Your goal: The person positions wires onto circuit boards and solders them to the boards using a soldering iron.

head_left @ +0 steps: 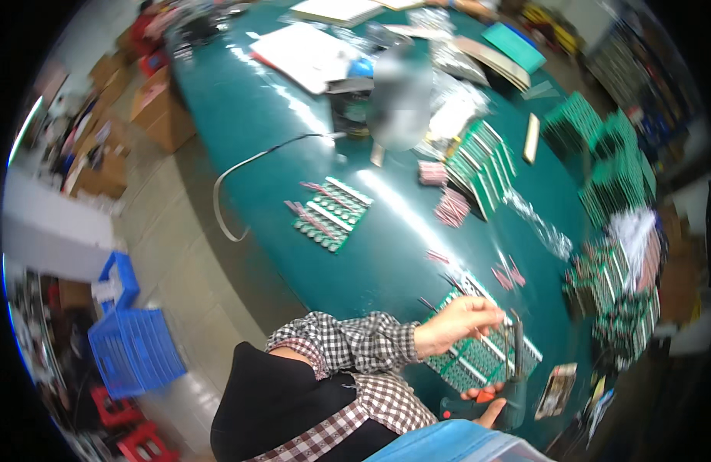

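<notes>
My left hand [457, 323] is above a green circuit board panel [479, 358], thumb and fingers pinched together. Whatever is between those fingertips is too small to make out. Low on the right, my right hand [488, 403] grips a dark soldering gun [512, 406] with an orange-red trigger. Its slim tip reaches up beside the left fingertips, over the panel's right part. White strips and rows of small parts cover the panel. Thin dark wires stick out at its upper left. Short red-and-white wires [509, 275] lie just beyond it.
Another wired board panel [332, 215] lies farther left on the green table [263, 185]. Wire bundles [452, 208] and upright boards [482, 165] stand beyond. Stacked boards [613, 285] line the right side. A white cable [217, 196] hangs over the left edge; a blue crate [136, 350] is on the floor.
</notes>
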The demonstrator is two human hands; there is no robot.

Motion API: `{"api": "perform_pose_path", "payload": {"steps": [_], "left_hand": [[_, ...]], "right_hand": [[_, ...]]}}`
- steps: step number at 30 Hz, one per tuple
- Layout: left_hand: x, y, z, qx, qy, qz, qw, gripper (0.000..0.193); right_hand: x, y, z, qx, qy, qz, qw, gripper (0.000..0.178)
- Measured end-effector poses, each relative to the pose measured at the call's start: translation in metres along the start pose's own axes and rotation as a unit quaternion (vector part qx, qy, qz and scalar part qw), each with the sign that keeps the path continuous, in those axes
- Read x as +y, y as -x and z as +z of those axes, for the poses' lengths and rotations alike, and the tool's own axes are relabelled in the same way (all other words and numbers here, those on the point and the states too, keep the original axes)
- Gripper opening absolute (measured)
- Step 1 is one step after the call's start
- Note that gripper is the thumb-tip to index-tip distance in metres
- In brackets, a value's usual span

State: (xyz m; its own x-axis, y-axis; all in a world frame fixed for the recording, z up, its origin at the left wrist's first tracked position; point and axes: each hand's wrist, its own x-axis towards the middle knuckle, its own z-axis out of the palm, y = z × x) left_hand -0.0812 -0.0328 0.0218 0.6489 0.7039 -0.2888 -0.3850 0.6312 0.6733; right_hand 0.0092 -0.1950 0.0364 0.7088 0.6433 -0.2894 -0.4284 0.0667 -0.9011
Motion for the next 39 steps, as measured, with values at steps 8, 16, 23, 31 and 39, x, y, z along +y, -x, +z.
{"api": "perform_pose_path", "payload": {"steps": [8, 16, 23, 31, 39], "left_hand": [[-0.017, 0.015, 0.013, 0.036, 0.013, 0.054, 0.998, 0.019], [-0.007, 0.024, 0.009, 0.05, 0.056, 0.025, 0.997, 0.016], [0.011, 0.006, 0.004, 0.048, 0.036, -0.032, 0.998, 0.016], [-0.005, -0.012, 0.007, 0.031, 0.049, -0.09, 0.994, 0.014], [-0.012, -0.021, 0.0, 0.031, 0.047, -0.111, 0.992, 0.015]], "right_hand": [[-0.022, -0.012, -0.032, -0.154, 0.061, 0.053, 0.985, 0.039], [-0.006, 0.0, -0.023, -0.137, -0.062, 0.056, 0.987, 0.035], [0.004, -0.011, -0.011, -0.077, -0.071, 0.029, 0.994, 0.041], [0.007, -0.01, -0.02, -0.034, -0.039, 0.023, 0.998, 0.043], [0.013, -0.012, -0.021, -0.018, -0.029, 0.016, 0.999, 0.045]]}}
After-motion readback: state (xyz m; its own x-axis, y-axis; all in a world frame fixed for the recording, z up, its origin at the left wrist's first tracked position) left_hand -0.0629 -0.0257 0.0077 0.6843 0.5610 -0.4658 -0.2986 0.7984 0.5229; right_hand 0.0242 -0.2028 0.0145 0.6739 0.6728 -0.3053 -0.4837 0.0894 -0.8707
